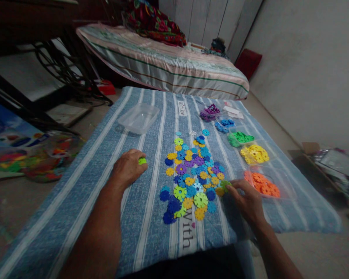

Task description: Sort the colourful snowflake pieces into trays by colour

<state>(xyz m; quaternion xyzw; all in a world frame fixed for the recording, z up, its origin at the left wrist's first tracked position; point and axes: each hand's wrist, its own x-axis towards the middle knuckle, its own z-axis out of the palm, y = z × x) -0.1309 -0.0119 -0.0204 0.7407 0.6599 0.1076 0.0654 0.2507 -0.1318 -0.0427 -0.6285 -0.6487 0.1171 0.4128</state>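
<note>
My left hand [128, 166] is closed around lime green snowflake discs [142, 161], their edges showing at the fingertips; how many cannot be made out. On the right side of the loose pile, my right hand [247, 197] pinches a green snowflake disc [225, 186] between thumb and fingers. A yellow-orange disc [220, 192] lies right beside that one. Between the hands spreads the pile of snowflake discs [189, 181] in dark blue, light blue, yellow, purple and lime. Two larger lime discs show near its front, one of them a pale lime disc [201, 200].
An unfilled clear plastic tub [139, 118] stands at the back left. Along the right run containers of purple [209, 112], blue [224, 124], green [241, 138], yellow [254, 154] and orange discs [263, 184]. A striped blue cloth [101, 155] covers the table; a bed [163, 69] stands behind.
</note>
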